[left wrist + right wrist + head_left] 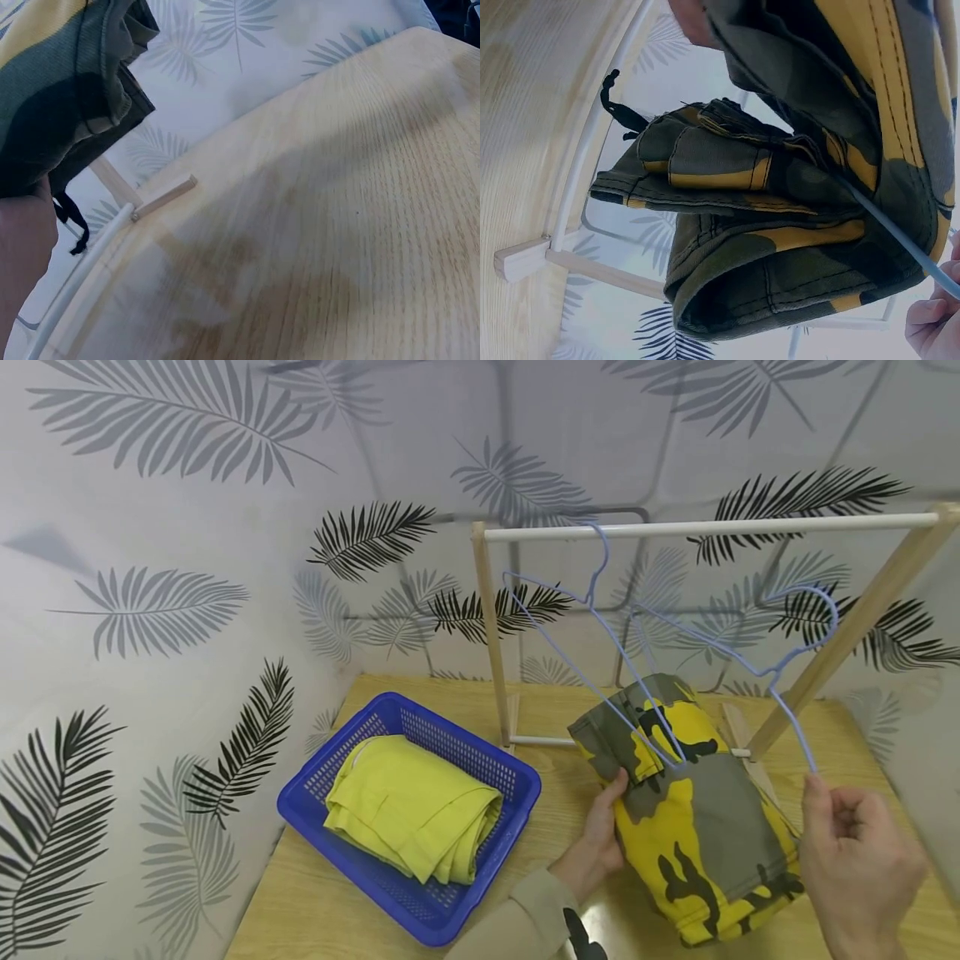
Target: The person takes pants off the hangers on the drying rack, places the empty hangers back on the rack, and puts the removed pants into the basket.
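Folded yellow, grey and black camouflage trousers (697, 827) are held up in front of the rack by my left hand (600, 843), its thumb on top of the cloth at the left edge. At the right, my right hand (862, 860) pinches the lower corner of a light blue hanger (797, 718), whose hook points up. In the right wrist view, the hanger's blue wire (900, 236) runs into the fold of the trousers. A second blue hanger (618, 652) hangs from the rod, its lower end overlapping the trousers in the head view. A black cord (622, 112) dangles from the cloth.
The wooden rack with a white rod (712, 529) stands at the back right of the wooden table (300, 893). Left of it, a blue basket (408, 914) contains a folded yellow garment (408, 802). A leaf-patterned wall covering (187, 693) rises behind the table.
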`<state>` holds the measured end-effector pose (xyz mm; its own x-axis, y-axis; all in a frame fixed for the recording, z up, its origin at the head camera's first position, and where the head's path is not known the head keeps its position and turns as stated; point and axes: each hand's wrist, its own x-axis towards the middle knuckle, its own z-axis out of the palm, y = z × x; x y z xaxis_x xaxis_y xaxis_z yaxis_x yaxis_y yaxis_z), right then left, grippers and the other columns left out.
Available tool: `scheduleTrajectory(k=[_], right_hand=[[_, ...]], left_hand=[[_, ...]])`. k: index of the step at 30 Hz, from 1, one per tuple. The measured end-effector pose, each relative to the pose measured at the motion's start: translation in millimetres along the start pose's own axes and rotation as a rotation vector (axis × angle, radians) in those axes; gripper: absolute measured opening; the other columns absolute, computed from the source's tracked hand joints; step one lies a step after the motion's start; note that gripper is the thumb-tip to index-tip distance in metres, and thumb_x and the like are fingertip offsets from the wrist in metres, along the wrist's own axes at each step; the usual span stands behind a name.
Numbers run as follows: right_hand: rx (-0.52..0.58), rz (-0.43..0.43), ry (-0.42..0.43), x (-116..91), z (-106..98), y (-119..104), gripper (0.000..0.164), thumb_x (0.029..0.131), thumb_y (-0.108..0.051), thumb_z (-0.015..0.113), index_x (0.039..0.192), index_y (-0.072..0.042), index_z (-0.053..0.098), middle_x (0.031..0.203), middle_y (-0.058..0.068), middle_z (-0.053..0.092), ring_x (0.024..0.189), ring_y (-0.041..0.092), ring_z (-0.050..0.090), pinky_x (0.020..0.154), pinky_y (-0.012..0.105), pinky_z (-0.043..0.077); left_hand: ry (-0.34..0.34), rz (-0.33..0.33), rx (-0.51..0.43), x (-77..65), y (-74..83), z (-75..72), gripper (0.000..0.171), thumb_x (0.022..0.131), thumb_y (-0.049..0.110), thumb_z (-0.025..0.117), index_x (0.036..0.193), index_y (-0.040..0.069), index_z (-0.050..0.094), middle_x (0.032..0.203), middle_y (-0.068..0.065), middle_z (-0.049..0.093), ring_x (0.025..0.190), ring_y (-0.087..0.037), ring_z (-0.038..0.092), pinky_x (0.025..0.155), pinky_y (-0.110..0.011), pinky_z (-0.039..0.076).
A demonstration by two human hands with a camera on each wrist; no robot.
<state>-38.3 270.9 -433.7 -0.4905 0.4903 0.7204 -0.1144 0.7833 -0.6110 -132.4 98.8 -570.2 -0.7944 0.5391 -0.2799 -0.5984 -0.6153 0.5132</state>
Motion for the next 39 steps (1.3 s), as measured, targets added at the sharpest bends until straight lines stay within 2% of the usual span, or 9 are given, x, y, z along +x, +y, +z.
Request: scheduleTrajectory(k=[5, 9, 21, 26, 33, 39], right_hand=[[-0.009, 0.003, -0.038, -0.5, -2.6, 2.7, 0.032, 0.094, -0.009, 0.071, 0.075, 0.014, 0.062, 0.078, -0.057, 0.033, 0.066, -0.036, 0.029, 0.056, -0.002, 0.025], [-0.020, 0.014, -0.067, -2.1, -4.1, 4.1, 0.029, 0.093, -0.008, 0.070, 0.073, 0.013, 0.063, 0.077, -0.058, 0.032, 0.062, -0.035, 0.029, 0.050, 0.002, 0.025], [-0.014, 0.060, -0.102, -4.4, -4.8, 12.6, 0.036, 0.095, -0.012, 0.062, 0.067, 0.009, 0.065, 0.070, -0.057, 0.032, 0.056, -0.030, 0.029, 0.047, 0.008, 0.024], [0.005, 0.024, -0.112, -4.8, -1.1, 19.4, 0.039, 0.095, -0.013, 0.063, 0.060, 0.005, 0.062, 0.069, -0.055, 0.033, 0.054, -0.028, 0.030, 0.046, 0.009, 0.023], [0.052, -0.022, -0.161, -5.3, 1.5, 26.9, 0.048, 0.098, -0.024, 0.067, 0.056, -0.001, 0.060, 0.065, -0.054, 0.037, 0.051, -0.028, 0.031, 0.050, 0.002, 0.024], [0.073, -0.073, -0.154, -5.4, 3.5, 30.9, 0.054, 0.097, -0.021, 0.068, 0.046, -0.011, 0.053, 0.051, -0.039, 0.038, 0.041, -0.019, 0.026, 0.041, 0.009, 0.018]], left_hand=[[-0.040, 0.011, 0.023, -3.7, 2.7, 3.5, 0.034, 0.101, 0.055, 0.062, 0.115, 0.025, 0.070, 0.104, 0.015, 0.078, 0.095, 0.000, 0.074, 0.089, -0.016, 0.058], [-0.043, 0.000, 0.043, -6.3, 3.8, 6.2, 0.031, 0.104, 0.052, 0.059, 0.112, 0.024, 0.070, 0.102, 0.015, 0.078, 0.093, 0.001, 0.074, 0.086, -0.016, 0.058], [-0.065, -0.004, -0.011, -10.3, 14.1, 20.6, 0.018, 0.108, 0.040, 0.058, 0.112, 0.024, 0.067, 0.106, 0.016, 0.077, 0.096, 0.002, 0.072, 0.090, -0.015, 0.057], [-0.065, 0.010, -0.001, -11.8, 14.8, 23.8, 0.019, 0.108, 0.040, 0.056, 0.110, 0.025, 0.067, 0.104, 0.016, 0.076, 0.095, 0.003, 0.072, 0.089, -0.014, 0.056], [-0.019, 0.002, -0.009, -13.0, 17.1, 28.0, 0.017, 0.107, 0.040, 0.059, 0.110, 0.024, 0.067, 0.104, 0.016, 0.076, 0.094, 0.001, 0.072, 0.089, -0.015, 0.057], [-0.008, 0.040, -0.011, -8.0, 21.9, 33.5, 0.017, 0.108, 0.036, 0.058, 0.115, 0.023, 0.067, 0.108, 0.015, 0.075, 0.098, 0.001, 0.071, 0.092, -0.016, 0.057]])
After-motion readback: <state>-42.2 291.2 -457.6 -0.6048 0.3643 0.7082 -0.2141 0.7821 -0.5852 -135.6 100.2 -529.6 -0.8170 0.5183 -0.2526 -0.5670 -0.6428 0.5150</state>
